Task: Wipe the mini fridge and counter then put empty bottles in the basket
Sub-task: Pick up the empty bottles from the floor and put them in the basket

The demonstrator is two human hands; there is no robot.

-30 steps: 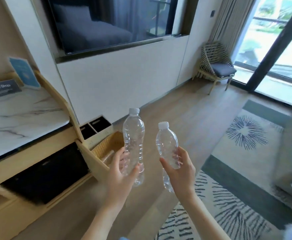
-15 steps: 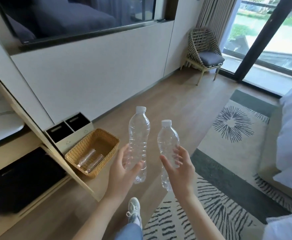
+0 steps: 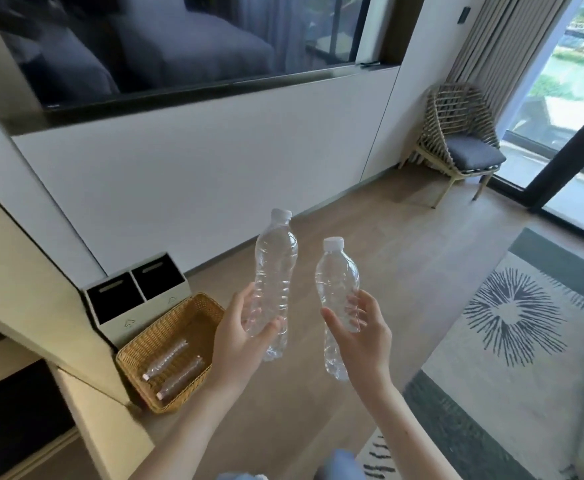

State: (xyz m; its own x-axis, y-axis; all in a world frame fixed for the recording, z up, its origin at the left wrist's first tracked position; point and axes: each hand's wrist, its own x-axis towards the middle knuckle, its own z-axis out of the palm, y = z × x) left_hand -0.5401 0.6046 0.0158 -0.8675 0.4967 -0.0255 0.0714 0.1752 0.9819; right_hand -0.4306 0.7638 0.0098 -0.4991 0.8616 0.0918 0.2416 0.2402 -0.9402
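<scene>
Bottles: four clear ones, two held upright above the floor, two lying in the basket (image 3: pixel 193 315).

The left hand (image 3: pixel 238 344) has its fingers wrapped around the lower half of the left bottle (image 3: pixel 276 268), white cap up, long axis near vertical and leaning slightly right. The right hand (image 3: pixel 363 336) curls fingers and thumb around the middle of the right bottle (image 3: pixel 337 282), also cap up, standing lower. Neither carries a label or readable writing. Both held bottles hang right of the basket and above it. In the basket, two bottles (image 3: pixel 174 365) lie side by side, caps toward its near left corner. Just behind the basket stands a two-slot bin (image 3: pixel 138 296) marked with small arrow symbols; no words can be read.
</scene>
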